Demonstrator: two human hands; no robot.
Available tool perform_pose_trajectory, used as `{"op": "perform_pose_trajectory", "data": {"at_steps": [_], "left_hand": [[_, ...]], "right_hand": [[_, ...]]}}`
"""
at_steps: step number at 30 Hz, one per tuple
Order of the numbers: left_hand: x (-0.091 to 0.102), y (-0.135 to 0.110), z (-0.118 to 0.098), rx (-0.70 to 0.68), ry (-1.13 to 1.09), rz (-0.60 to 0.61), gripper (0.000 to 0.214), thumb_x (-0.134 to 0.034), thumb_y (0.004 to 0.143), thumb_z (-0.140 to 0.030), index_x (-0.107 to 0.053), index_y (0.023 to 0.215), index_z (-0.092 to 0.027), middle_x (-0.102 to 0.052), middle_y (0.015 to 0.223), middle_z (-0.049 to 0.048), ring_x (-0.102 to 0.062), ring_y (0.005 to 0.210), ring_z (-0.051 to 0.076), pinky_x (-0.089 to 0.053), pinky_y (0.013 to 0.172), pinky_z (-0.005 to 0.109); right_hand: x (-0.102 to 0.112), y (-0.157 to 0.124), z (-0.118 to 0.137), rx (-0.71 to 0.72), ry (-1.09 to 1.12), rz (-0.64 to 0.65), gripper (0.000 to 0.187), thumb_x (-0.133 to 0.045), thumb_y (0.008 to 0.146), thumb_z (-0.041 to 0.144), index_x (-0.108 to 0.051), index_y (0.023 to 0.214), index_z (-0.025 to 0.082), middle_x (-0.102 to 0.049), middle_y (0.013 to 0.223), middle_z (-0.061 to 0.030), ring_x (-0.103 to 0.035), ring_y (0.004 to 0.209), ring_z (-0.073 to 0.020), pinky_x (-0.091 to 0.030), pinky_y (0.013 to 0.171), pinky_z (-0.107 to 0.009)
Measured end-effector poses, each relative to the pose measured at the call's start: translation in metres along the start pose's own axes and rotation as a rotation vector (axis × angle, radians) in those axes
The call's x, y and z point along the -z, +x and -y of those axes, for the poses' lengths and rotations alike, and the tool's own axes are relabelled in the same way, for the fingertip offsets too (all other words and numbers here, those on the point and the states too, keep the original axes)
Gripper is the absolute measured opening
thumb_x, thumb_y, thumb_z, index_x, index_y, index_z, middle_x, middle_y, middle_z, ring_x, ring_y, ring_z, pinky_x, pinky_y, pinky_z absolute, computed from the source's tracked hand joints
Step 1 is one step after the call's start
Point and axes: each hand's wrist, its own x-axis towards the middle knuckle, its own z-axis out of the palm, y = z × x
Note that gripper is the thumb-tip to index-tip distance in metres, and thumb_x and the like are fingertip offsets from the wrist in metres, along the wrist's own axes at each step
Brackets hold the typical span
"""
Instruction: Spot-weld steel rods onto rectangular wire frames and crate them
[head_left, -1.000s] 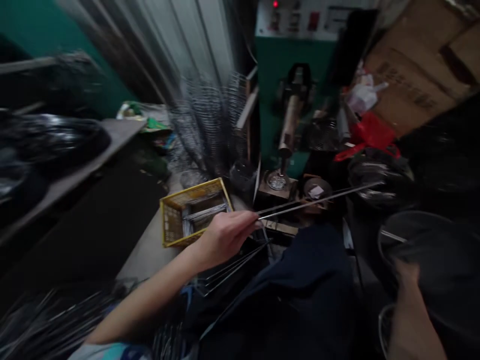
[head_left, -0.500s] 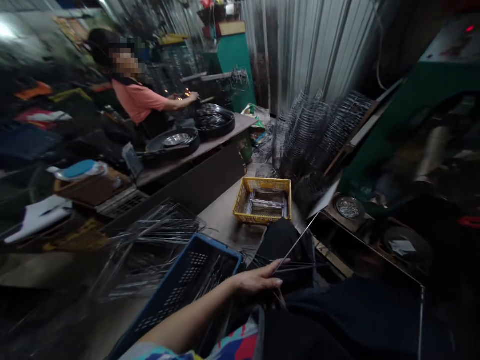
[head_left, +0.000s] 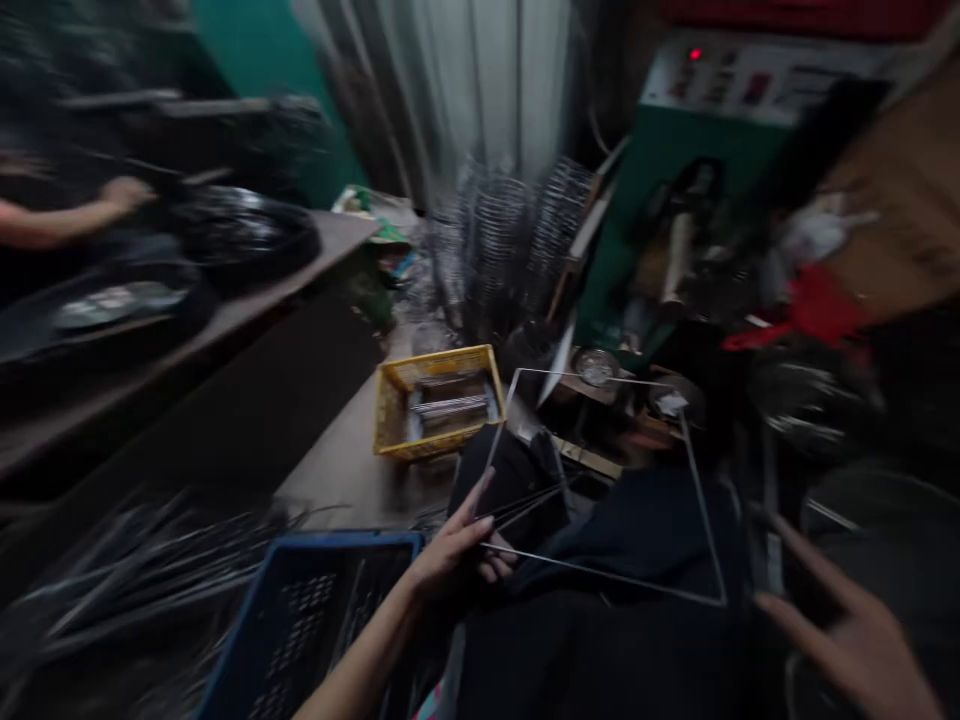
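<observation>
My left hand (head_left: 459,545) is closed on one corner of a thin rectangular wire frame (head_left: 604,577), which spreads above my lap toward the right. A few loose wires (head_left: 536,505) lie across my dark-clothed leg beside those fingers. At the lower right is my right hand (head_left: 851,620), blurred, its thumb and finger apart and apart from the wire frame. A pale upright strip (head_left: 773,562) shows near its fingertips; whether they touch is unclear. Left of my lap stands a blue crate (head_left: 345,541) with wires inside.
Ahead on the floor sits a yellow crate (head_left: 382,420) holding wire pieces. Stacked wire racks (head_left: 499,235) stand by the metal wall. A green machine (head_left: 615,240) with a red light is at right. Across a bench (head_left: 337,240), another person's arm (head_left: 67,220) shows.
The view has swung right and down. My right hand has come into sight. The wire frame, earlier seen nearly edge-on, now shows its rectangle; my left hand still holds it.
</observation>
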Motion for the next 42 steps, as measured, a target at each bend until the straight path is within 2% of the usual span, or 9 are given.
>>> {"op": "perform_pose_trajectory", "data": {"at_steps": [2,4,7,10,13,16,21,36,42], "left_hand": [[-0.008,0.008,-0.006,-0.018,0.034,-0.049,0.091,-0.054,0.093,-0.036,0.016,0.151,-0.026,-0.073,0.082,0.0157,-0.072,0.068,0.025,-0.051,0.053,0.024],[-0.016,0.015,-0.01,-0.015,0.047,-0.071,0.093,-0.057,0.092,-0.037,0.014,0.151,-0.028,-0.073,0.081,0.0146,-0.071,0.067,0.025,-0.051,0.053,0.024],[-0.028,0.022,-0.013,0.01,0.05,-0.072,0.097,-0.062,0.089,-0.038,0.012,0.152,-0.028,-0.073,0.08,0.0142,-0.071,0.067,0.026,-0.051,0.054,0.026],[-0.034,0.024,-0.015,0.004,0.062,-0.09,0.099,-0.065,0.087,-0.038,0.008,0.153,-0.027,-0.073,0.077,0.0132,-0.07,0.064,0.025,-0.051,0.052,0.027],[-0.035,0.022,-0.015,0.006,0.059,-0.158,0.102,-0.069,0.082,-0.038,0.003,0.153,-0.028,-0.072,0.073,0.0104,-0.068,0.059,0.024,-0.049,0.05,0.025],[-0.034,0.02,-0.011,0.005,0.036,-0.236,0.1,-0.071,0.081,-0.036,-0.002,0.154,-0.03,-0.071,0.069,0.0073,-0.065,0.054,0.019,-0.046,0.047,0.022],[-0.042,0.029,-0.003,0.043,-0.004,-0.116,0.098,-0.067,0.084,-0.036,0.003,0.153,-0.029,-0.071,0.07,0.0088,-0.065,0.055,0.02,-0.047,0.048,0.023],[-0.062,0.034,-0.018,0.052,0.063,-0.094,0.102,-0.069,0.082,-0.036,0.004,0.153,-0.03,-0.072,0.072,0.0091,-0.068,0.057,0.024,-0.049,0.05,0.026],[-0.072,0.04,-0.01,0.053,0.043,-0.043,0.102,-0.069,0.083,-0.036,0.005,0.153,-0.03,-0.072,0.072,0.0086,-0.068,0.057,0.023,-0.049,0.05,0.025]], "right_hand": [[-0.016,0.001,0.014,0.065,0.049,0.163,0.068,-0.066,0.084,0.043,-0.042,0.145,0.028,-0.052,0.142,-0.0069,-0.051,0.127,-0.0294,-0.047,0.104,-0.042],[-0.04,0.009,0.027,0.127,0.099,0.315,0.071,-0.064,0.085,0.036,-0.035,0.149,0.026,-0.043,0.149,-0.0066,-0.044,0.133,-0.0272,-0.04,0.11,-0.041],[-0.076,0.022,0.04,0.187,0.135,0.404,0.074,-0.065,0.084,0.03,-0.032,0.15,0.027,-0.039,0.151,-0.0047,-0.04,0.136,-0.0235,-0.037,0.113,-0.038],[-0.094,0.027,0.043,0.192,0.125,0.422,0.078,-0.067,0.082,0.026,-0.03,0.151,0.028,-0.038,0.152,-0.0035,-0.039,0.137,-0.0228,-0.037,0.113,-0.039],[-0.085,0.026,0.043,0.165,0.116,0.408,0.08,-0.068,0.081,0.027,-0.029,0.151,0.03,-0.037,0.152,-0.0026,-0.039,0.137,-0.0236,-0.038,0.112,-0.04],[-0.061,0.02,0.045,0.137,0.093,0.351,0.079,-0.067,0.083,0.028,-0.027,0.152,0.031,-0.035,0.153,-0.0024,-0.039,0.137,-0.0244,-0.037,0.113,-0.04],[-0.037,0.013,0.042,0.078,0.04,0.29,0.075,-0.063,0.086,0.027,-0.027,0.152,0.03,-0.035,0.153,-0.0014,-0.039,0.137,-0.0232,-0.037,0.113,-0.038],[-0.076,0.019,0.031,0.107,0.151,0.389,0.078,-0.068,0.082,0.029,-0.032,0.15,0.029,-0.039,0.151,-0.0036,-0.039,0.137,-0.0238,-0.035,0.114,-0.04],[-0.095,0.035,0.05,0.201,0.287,0.419,0.08,-0.07,0.079,0.03,-0.034,0.15,0.026,-0.042,0.149,-0.0055,-0.042,0.135,-0.0242,-0.037,0.113,-0.039]]}}
